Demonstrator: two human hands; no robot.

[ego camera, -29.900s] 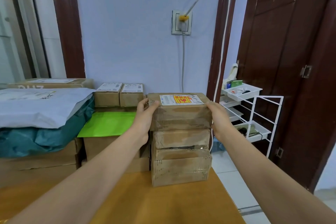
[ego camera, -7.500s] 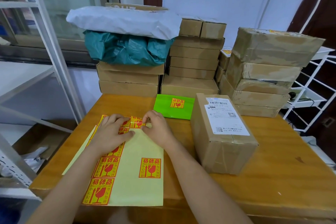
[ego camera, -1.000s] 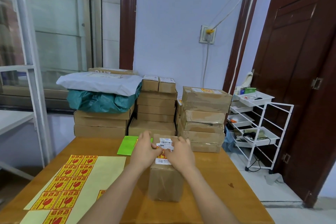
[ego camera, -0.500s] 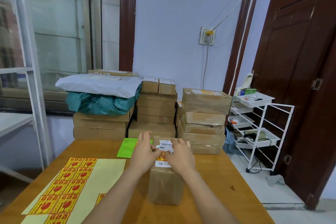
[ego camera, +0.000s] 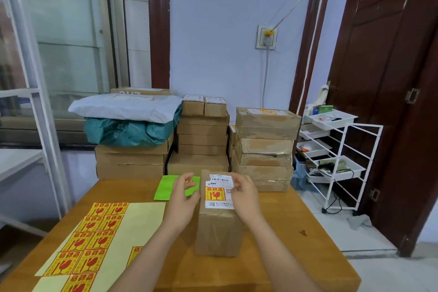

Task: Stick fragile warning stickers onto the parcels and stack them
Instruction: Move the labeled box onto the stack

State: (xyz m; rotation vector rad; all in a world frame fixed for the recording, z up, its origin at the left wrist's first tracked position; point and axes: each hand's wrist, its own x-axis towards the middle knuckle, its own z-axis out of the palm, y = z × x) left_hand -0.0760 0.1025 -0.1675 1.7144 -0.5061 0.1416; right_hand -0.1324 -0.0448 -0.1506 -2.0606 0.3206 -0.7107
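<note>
With the sticker (ego camera: 214, 193) now lying bare on the box (ego camera: 216, 216), both hands, left (ego camera: 183, 199) and right (ego camera: 244, 197), are parting, fingers loosely curled, holding nothing, so stacking is coming next.

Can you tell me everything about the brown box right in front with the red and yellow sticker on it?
The brown cardboard box stands on the wooden table, wrapped in shiny clear tape. On its top is a white shipping label with barcodes, and over that a yellow square sticker with red writing and a red glass symbol. The left hand and right hand sit at either side of its top.
</note>
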